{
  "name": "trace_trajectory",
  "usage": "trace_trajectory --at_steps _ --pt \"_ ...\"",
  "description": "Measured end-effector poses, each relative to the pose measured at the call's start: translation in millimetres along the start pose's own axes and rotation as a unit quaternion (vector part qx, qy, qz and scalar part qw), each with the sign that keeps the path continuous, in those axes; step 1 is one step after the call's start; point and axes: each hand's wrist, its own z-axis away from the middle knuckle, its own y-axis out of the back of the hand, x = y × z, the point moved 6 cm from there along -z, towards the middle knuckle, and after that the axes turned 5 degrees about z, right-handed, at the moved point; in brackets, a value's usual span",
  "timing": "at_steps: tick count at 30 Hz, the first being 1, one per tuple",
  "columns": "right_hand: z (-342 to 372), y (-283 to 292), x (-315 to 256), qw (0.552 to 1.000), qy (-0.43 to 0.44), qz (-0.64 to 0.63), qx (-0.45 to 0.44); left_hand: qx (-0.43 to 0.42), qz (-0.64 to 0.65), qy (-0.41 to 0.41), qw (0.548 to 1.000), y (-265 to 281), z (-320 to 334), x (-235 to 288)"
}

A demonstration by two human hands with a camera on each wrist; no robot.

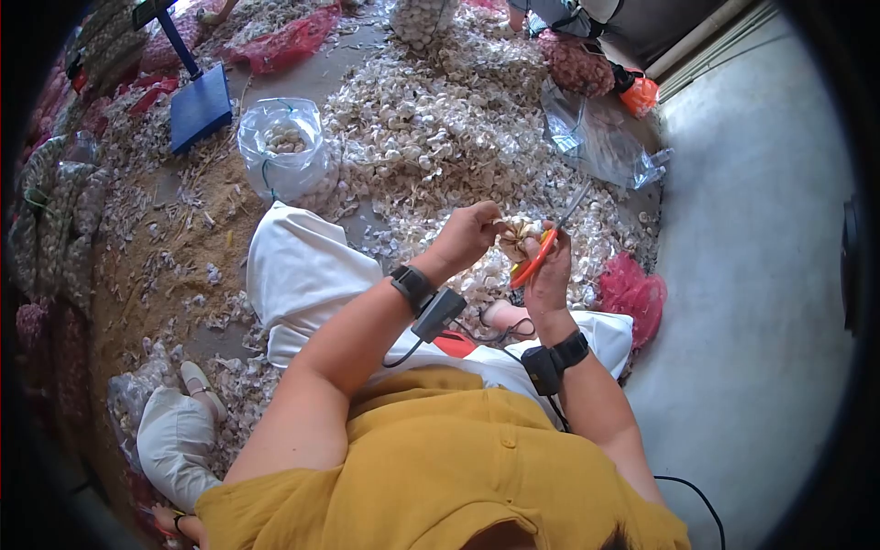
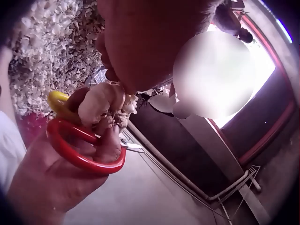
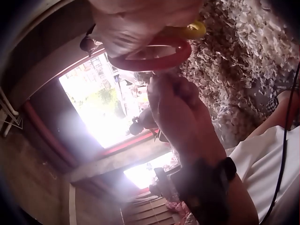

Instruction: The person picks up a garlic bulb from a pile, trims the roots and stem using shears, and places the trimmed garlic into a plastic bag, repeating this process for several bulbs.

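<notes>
In the head view, a garlic bulb [image 1: 515,236] with brown roots or stem is between the two hands. The right hand [image 1: 550,275] grips scissors [image 1: 534,262] with red and yellow handles, its fingers also around the bulb; the blades point up and right, away from the body. From the left, the left hand [image 1: 466,240] pinches the bulb's edge with curled fingers. The left wrist view shows the pale bulb [image 2: 96,105] beside the red handle loop [image 2: 70,157]. In the right wrist view, the right hand [image 3: 143,23] partly hides the scissors, and the bulb is mostly hidden.
Loose garlic and peelings [image 1: 440,119] cover the floor ahead. A clear plastic bag [image 1: 282,151] holding some bulbs stands front left, near a blue scale [image 1: 202,108]. Red netting [image 1: 632,298] lies right, beside a pale wall [image 1: 752,275]. Another person's leg [image 1: 174,440] is lower left.
</notes>
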Motion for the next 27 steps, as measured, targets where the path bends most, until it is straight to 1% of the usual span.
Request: trace_trajectory --at_steps 1,2,3,4,6,7,8,9,10,12,14,16,17,18,20,21,22,24,26,27 --pt "1 -2 -1 0.999 -0.017 -0.044 -0.007 0.005 0.011 0.005 1.000 2 0 -1" --pt "1 -3 -4 0.999 -0.016 -0.043 -0.007 0.009 0.021 0.012 1.000 4 0 -2" --pt "1 -4 -5 0.996 -0.031 -0.080 -0.013 -0.015 -0.002 0.064 0.998 4 0 -10" --pt "0 -5 -5 0.992 -0.045 -0.117 -0.020 -0.016 -0.001 0.063 0.998 6 0 -9" --pt "0 -3 -7 0.991 -0.050 -0.120 -0.028 -0.066 0.029 0.222 0.972 1 4 -26" --pt "-1 -3 -12 0.996 -0.028 -0.069 -0.043 -0.068 0.030 0.222 0.972 -2 8 -34" --pt "0 -3 -14 0.998 -0.007 -0.017 -0.056 -0.057 -0.013 0.128 0.990 -4 11 -35" --pt "-5 1 -4 0.991 -0.051 -0.114 -0.037 -0.044 -0.055 0.030 0.997 -6 12 -34" --pt "-7 1 -2 0.991 -0.052 -0.115 -0.037 -0.045 -0.055 0.031 0.997 -6 10 -30" --pt "-9 5 5 0.990 -0.079 -0.120 -0.001 -0.083 0.108 0.062 0.989 -14 5 -24" --pt "-12 11 16 0.989 -0.080 -0.124 -0.007 -0.097 0.123 0.074 0.985 -19 8 -15" --pt "-12 10 21 0.988 -0.080 -0.128 -0.013 -0.138 0.208 0.195 0.949 -35 11 -25" --pt "-10 6 22 0.987 -0.074 -0.139 -0.014 -0.158 0.282 0.143 0.936 -38 10 -16" --pt "-9 1 21 0.986 -0.068 -0.149 -0.015 -0.158 0.282 0.143 0.935 -43 10 -20" --pt "-5 -3 19 0.988 -0.063 -0.139 0.002 -0.046 0.201 0.078 0.975 -38 8 -21" --pt "-5 -4 18 0.990 -0.050 -0.134 0.004 0.019 0.108 0.048 0.993 -33 10 -22" --pt "-3 -7 15 0.991 -0.036 -0.130 0.004 0.021 0.108 0.049 0.993 -34 12 -20" --pt "-1 -16 11 0.991 -0.035 -0.126 -0.004 0.114 0.082 0.090 0.986 -23 16 -22" --pt "0 -22 6 0.992 -0.033 -0.123 -0.009 0.129 0.091 0.089 0.983 -15 13 -19" --pt "-1 -25 4 0.991 -0.039 -0.126 -0.024 0.144 0.092 0.073 0.983 -11 13 -17"
